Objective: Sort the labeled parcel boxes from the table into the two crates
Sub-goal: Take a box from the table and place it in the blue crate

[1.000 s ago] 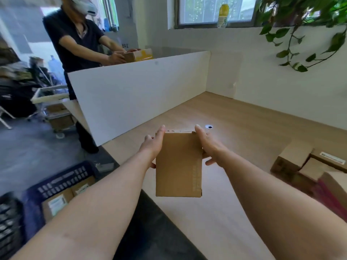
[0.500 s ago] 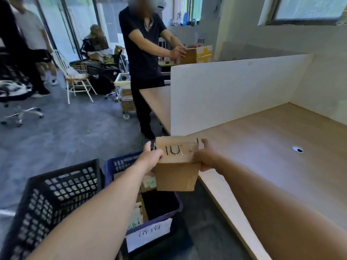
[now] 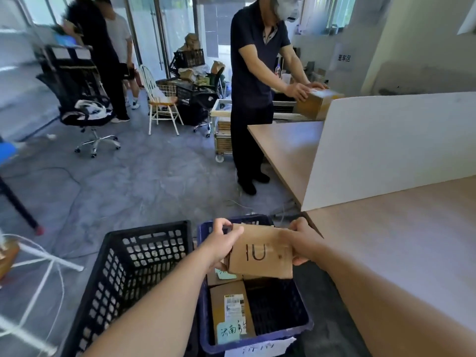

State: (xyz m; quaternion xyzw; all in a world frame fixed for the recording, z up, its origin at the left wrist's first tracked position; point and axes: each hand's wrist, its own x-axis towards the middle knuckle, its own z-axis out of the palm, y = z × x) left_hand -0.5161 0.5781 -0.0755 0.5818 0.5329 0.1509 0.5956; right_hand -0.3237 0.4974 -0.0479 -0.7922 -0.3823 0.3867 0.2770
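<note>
box [image 3: 260, 253] marked "iu", green note [image 3: 231, 331] "济南"

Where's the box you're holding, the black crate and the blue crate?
held box [image 3: 260, 256], head view, marked front face.
black crate [image 3: 152, 253], head view, far inside wall.
blue crate [image 3: 204, 231], head view, far-left corner.

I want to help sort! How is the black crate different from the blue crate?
The black crate shows no parcels inside; the blue crate holds labeled boxes. The held cardboard box hangs over the blue crate, not the black crate. Both are slotted crates side by side on the floor.
</note>
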